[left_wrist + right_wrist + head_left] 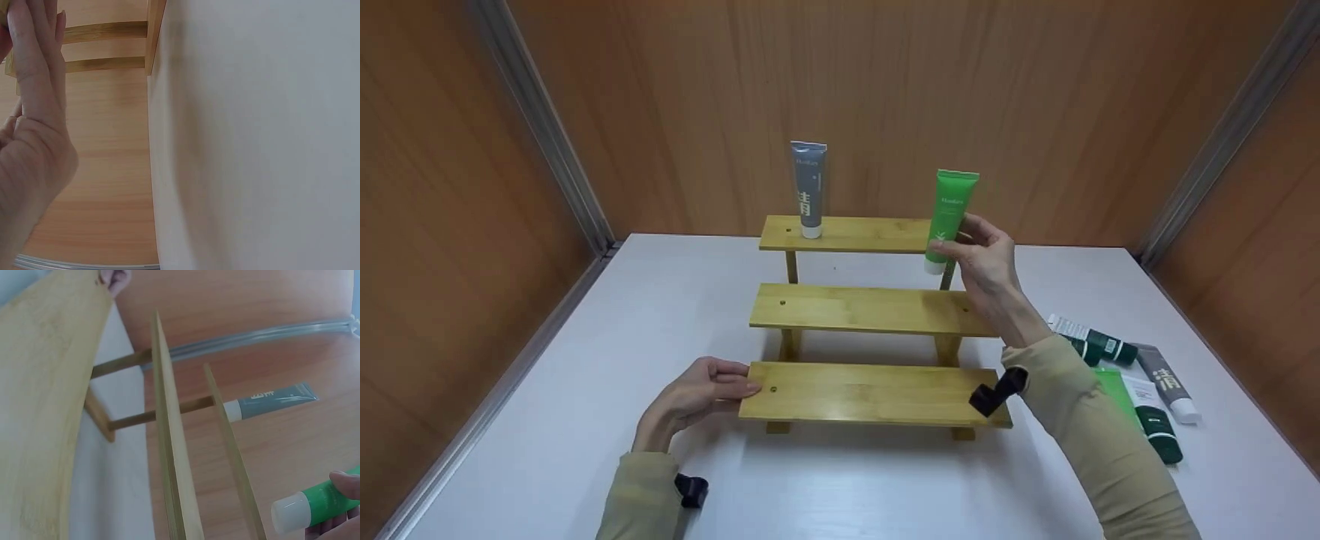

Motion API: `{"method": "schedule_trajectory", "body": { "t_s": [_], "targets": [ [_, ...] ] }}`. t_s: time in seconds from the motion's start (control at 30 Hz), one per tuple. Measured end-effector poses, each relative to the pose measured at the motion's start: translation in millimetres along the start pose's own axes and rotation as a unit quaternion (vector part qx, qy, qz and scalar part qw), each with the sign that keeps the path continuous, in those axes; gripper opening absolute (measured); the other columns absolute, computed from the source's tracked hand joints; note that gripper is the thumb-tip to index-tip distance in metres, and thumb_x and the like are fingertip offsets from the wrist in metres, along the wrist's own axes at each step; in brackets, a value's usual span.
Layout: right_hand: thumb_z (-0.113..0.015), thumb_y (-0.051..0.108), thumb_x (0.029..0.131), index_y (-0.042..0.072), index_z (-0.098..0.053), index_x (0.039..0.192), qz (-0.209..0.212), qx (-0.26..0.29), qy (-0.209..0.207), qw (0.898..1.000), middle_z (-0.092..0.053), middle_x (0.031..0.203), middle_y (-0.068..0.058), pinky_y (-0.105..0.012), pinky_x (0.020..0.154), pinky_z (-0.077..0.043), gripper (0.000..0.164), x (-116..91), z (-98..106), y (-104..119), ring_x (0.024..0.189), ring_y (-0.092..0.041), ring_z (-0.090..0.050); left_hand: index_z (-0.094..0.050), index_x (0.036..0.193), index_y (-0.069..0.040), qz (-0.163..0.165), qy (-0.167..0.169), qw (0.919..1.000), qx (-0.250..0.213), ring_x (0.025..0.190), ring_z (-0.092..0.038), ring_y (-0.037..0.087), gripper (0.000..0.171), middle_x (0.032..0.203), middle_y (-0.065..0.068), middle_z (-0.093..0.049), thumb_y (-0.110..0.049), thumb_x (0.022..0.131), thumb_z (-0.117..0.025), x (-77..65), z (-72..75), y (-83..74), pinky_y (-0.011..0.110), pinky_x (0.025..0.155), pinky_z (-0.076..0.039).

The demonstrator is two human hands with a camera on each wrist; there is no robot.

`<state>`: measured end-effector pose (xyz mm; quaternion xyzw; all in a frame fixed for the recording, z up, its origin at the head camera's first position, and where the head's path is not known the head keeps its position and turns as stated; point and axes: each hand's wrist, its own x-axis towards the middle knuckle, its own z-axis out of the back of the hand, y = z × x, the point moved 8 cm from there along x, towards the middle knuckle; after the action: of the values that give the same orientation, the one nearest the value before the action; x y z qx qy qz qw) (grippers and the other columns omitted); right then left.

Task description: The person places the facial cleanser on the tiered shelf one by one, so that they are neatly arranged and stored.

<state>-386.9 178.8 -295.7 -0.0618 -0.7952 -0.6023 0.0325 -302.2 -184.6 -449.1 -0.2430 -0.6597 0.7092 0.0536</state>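
My right hand [986, 259] pinches a bright green squeeze tube [952, 206] with a white cap, held cap-down in front of the right end of the top board. In the right wrist view the tube's white cap [291, 513] points left, apart from the boards. My left hand [697, 394] grips the left end of the lowest board of a three-step wooden display rack [870, 394], with the thumb near its corner. A grey-blue tube [809, 184] stands on its white cap at the left of the top board [870, 234].
At the right of the white table [585, 390], partly behind my right sleeve [1095, 427], lie several tubes: a grey tube [1166, 382], a white and dark green tube [1155, 420], a green tube [1116, 390] and others. Wood-grain panels [870, 97] enclose the back and sides.
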Motion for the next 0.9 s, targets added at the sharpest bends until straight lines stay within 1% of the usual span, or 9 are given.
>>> {"method": "schedule_trajectory", "body": {
  "t_s": [0.23,0.37,0.47,0.63,0.77,0.9],
  "targets": [
    [-0.069,-0.013,0.085,0.008,-0.061,0.122,0.0,-0.002,-0.007,1.0,-0.058,0.118,-0.002,-0.037,0.115,-0.044,0.043,11.6,-16.0,-5.1,0.117,-0.02,-0.055,-0.048,0.134,0.017,0.002,-0.007,1.0,0.006,0.092,-0.075,0.014,0.059,0.1,0.004,-0.077,-0.012,0.09,-0.075,-0.3,1.1,0.7,0.029,0.083,-0.063],
    [-0.07,-0.014,0.084,0.008,-0.062,0.119,0.007,0.008,-0.01,1.0,-0.059,0.116,-0.003,-0.037,0.115,-0.044,0.042,18.1,-24.8,-5.8,0.116,-0.02,-0.056,-0.048,0.134,0.017,0.001,-0.009,0.9999,0.007,0.092,-0.075,0.014,0.059,0.098,0.003,-0.077,-0.012,0.09,-0.075,-0.9,1.5,0.2,0.028,0.083,-0.063],
    [-0.07,-0.016,0.083,0.007,-0.062,0.118,0.014,0.02,-0.011,1.0,-0.06,0.115,-0.004,-0.037,0.116,-0.044,0.042,23.9,-31.2,-6.5,0.115,-0.02,-0.056,-0.049,0.132,0.017,-0.001,-0.011,0.9999,0.009,0.091,-0.075,0.014,0.058,0.098,0.003,-0.077,-0.012,0.09,-0.076,-1.4,1.9,-0.3,0.028,0.082,-0.063],
    [-0.069,-0.018,0.083,0.001,-0.061,0.123,0.019,0.023,-0.013,0.999,-0.061,0.112,-0.003,-0.037,0.114,-0.046,0.045,32.8,-40.1,-9.5,0.112,-0.019,-0.057,-0.05,0.132,0.016,0.001,-0.013,0.9998,0.011,0.091,-0.075,0.014,0.058,0.098,0.003,-0.077,-0.014,0.089,-0.077,-2.5,2.7,-0.2,0.028,0.082,-0.063],
    [-0.069,-0.018,0.082,-0.003,-0.06,0.125,0.028,0.017,-0.017,0.999,-0.062,0.108,-0.002,-0.036,0.11,-0.049,0.047,38.7,-47.0,-10.9,0.109,-0.02,-0.058,-0.049,0.133,0.017,-0.006,-0.003,1.0,0.004,0.093,-0.075,0.014,0.058,0.1,0.003,-0.077,-0.012,0.09,-0.075,-3.9,2.0,-0.6,0.027,0.082,-0.063],
    [-0.072,-0.015,0.083,-0.003,-0.06,0.128,0.032,0.006,-0.023,0.999,-0.062,0.111,-0.003,-0.036,0.11,-0.049,0.049,43.3,-53.2,-12.4,0.112,-0.022,-0.059,-0.048,0.133,0.018,-0.012,0.007,0.9999,-0.004,0.093,-0.075,0.014,0.057,0.101,0.003,-0.078,-0.01,0.09,-0.074,-5.0,1.3,-1.2,0.027,0.083,-0.063]
  ]
}}
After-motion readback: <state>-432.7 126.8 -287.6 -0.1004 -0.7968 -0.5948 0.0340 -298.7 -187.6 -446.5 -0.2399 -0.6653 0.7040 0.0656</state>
